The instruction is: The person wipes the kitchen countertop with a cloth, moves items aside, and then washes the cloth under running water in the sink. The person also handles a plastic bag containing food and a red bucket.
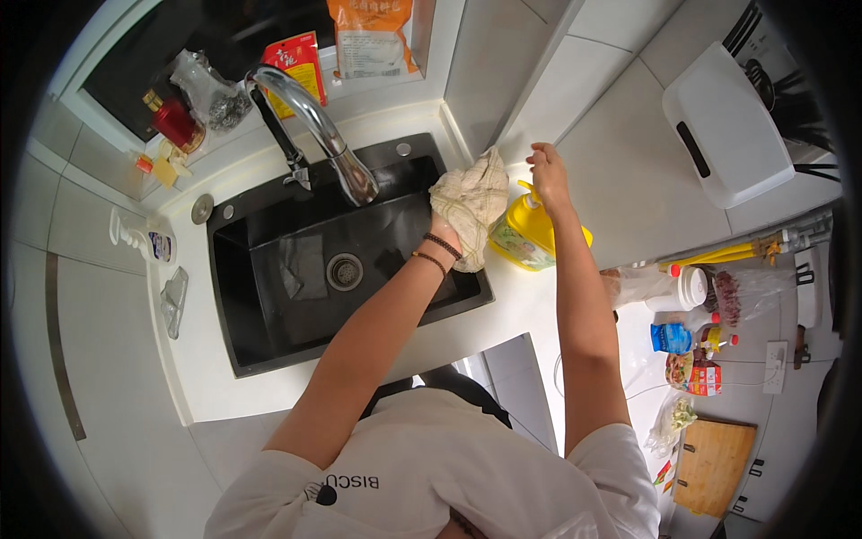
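A cream checked cloth (pixel 475 195) is bunched over my left hand (pixel 444 231), at the right edge of the black sink. The cloth hides the fingers, and only the back of the hand by the wrist shows. Two dark beaded bracelets (pixel 436 255) circle that wrist. Beside the cloth stands a yellow pump bottle (pixel 524 232) of liquid soap, its front partly covered by the cloth. My right hand (pixel 549 176) is over the bottle, close against its yellow pump head (pixel 529 191). Its fingers point away from me, and contact with the pump is unclear.
The black sink (pixel 269 360) has a chrome faucet (pixel 316 121) arching over it. A spray bottle (pixel 151 239) and grey rag (pixel 174 303) lie left. Food packets (pixel 374 40) line the sill. Bottles, bags and a wooden cutting board (pixel 714 465) occupy the right side.
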Demonstrator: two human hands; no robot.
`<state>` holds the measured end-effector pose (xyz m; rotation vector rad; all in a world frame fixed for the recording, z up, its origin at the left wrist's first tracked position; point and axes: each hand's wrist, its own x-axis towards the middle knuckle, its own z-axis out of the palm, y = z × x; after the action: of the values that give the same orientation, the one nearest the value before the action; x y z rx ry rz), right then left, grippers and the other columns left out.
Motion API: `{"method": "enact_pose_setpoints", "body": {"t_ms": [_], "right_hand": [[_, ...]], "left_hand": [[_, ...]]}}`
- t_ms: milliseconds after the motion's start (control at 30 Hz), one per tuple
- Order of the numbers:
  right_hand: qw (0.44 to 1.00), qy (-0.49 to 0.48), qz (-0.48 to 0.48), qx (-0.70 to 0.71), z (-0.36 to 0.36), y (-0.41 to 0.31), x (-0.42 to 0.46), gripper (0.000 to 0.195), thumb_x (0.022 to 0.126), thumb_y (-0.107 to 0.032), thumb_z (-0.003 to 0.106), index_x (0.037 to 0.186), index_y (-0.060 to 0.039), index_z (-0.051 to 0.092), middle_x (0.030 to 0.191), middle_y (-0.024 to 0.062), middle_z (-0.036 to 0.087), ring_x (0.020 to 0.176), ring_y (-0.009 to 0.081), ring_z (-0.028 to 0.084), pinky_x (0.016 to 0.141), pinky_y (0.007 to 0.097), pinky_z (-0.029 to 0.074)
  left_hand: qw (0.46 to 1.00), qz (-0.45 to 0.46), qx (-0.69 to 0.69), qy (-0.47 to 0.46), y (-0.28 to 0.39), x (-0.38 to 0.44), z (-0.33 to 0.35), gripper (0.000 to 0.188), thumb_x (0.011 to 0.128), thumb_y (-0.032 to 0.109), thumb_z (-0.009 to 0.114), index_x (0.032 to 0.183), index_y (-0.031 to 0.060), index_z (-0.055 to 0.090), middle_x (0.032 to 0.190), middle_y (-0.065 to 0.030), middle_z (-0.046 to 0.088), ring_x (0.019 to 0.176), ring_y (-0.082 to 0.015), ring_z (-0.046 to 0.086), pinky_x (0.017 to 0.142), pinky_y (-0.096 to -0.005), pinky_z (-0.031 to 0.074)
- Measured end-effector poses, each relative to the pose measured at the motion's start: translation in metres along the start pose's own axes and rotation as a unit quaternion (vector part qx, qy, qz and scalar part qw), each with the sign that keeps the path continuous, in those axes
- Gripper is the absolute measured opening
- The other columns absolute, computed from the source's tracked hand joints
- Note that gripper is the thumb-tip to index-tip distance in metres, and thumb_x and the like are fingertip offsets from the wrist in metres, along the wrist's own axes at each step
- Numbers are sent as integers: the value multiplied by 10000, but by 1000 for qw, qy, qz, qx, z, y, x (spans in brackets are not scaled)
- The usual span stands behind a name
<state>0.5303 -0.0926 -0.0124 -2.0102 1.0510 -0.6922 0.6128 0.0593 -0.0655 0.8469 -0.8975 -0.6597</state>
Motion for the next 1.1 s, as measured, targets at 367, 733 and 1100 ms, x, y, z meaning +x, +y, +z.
{"method": "enact_pose_setpoints", "body": {"t_ms": [367,733,1100], "right_hand": [[966,-26,58,-250,5,-37,-19,348,855,-202,391,1176,-76,435,989,180,619,961,344,576,851,527,357],[961,-17,59,-270,4,-48,-30,363,864,-221,402,1188,-58,410,944,171,636,938,332,590,862,563,314],[959,60,26,-277,2,-41,-26,396,901,-332,383,1183,-61,444,1028,159,605,980,331,560,876,523,318]], "left_hand": [[992,-105,-61,27,10,25,25,393,928,261,353,1236,34,444,1192,-83,519,1073,-212,490,941,-329,387],[829,-227,-492,139,15,13,26,459,943,303,326,1289,9,394,1313,-123,426,1189,-260,405,1034,-362,299],[750,-90,635,-161,90,15,24,433,932,281,292,1269,25,383,1309,-106,421,1211,-238,382,1037,-346,288]]}}
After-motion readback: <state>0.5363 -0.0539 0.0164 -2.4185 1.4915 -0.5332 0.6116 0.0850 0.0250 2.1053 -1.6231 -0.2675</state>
